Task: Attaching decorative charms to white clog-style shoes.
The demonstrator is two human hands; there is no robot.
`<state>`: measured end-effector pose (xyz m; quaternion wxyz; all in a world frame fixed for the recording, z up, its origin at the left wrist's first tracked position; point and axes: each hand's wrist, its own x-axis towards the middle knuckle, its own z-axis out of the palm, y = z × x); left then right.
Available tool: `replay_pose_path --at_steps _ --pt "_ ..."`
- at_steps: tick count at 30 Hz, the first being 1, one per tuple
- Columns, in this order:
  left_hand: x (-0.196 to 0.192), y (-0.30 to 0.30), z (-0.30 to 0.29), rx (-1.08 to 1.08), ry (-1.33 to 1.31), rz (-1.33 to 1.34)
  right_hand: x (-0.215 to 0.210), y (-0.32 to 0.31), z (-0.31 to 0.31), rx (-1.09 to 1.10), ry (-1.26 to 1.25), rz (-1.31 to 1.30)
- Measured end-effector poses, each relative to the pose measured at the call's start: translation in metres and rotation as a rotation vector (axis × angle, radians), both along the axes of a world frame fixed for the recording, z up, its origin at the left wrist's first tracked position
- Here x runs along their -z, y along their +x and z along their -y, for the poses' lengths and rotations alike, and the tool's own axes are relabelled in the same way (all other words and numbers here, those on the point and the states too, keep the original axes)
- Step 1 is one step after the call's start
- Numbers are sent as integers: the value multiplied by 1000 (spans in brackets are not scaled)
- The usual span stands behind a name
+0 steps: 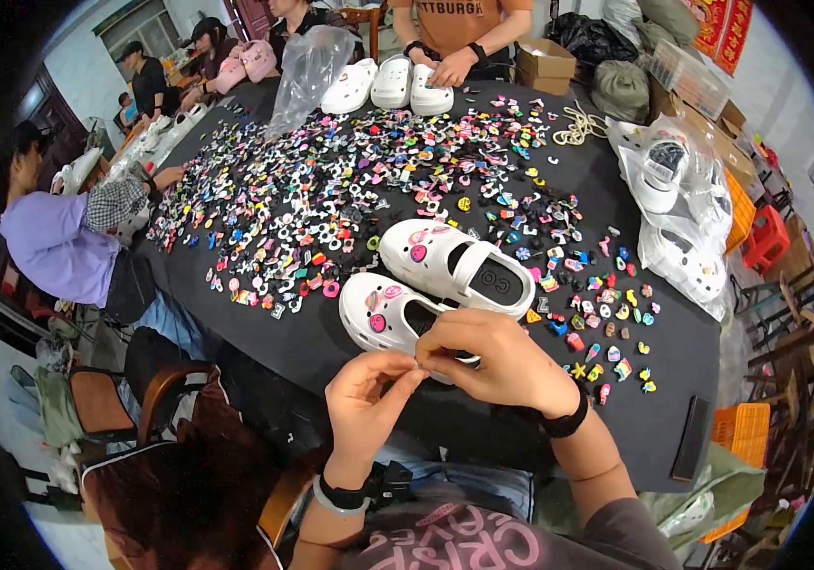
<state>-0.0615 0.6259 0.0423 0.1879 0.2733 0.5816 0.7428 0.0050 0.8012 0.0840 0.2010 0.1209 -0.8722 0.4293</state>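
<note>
My left hand (366,397) and my right hand (502,359) meet fingertip to fingertip just in front of a white clog (386,313), pinching something tiny between them that I cannot make out. A second white clog (456,264) lies beside it, slightly farther away. Both clogs carry small pink charms on their toes. They rest on a table covered in black cloth (331,347). Heaps of small colourful shoe charms (331,204) spread over the table beyond the clogs, with more charms (606,313) to their right.
A person in orange stands at the far edge with hands on other white clogs (390,85). A person in purple (55,242) sits at the left. Bagged white clogs (678,223) lie at the right. A black flat object (691,438) lies at the near right edge. A wooden chair (155,394) stands near left.
</note>
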Motion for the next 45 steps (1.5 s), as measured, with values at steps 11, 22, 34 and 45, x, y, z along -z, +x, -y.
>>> replay_pose_path --at_steps 11,22,34,45 --pt "-2 -2 2 -63 -33 -318 3 -1 -1 -59 -158 30" --pt "-9 -1 1 -53 -89 -351 5 -3 -2 -73 -131 4" --pt "-11 0 5 13 -60 -195 -2 3 -6 -134 -217 50" --pt "-16 -3 4 -60 -34 -459 -4 3 -2 -59 -224 69"
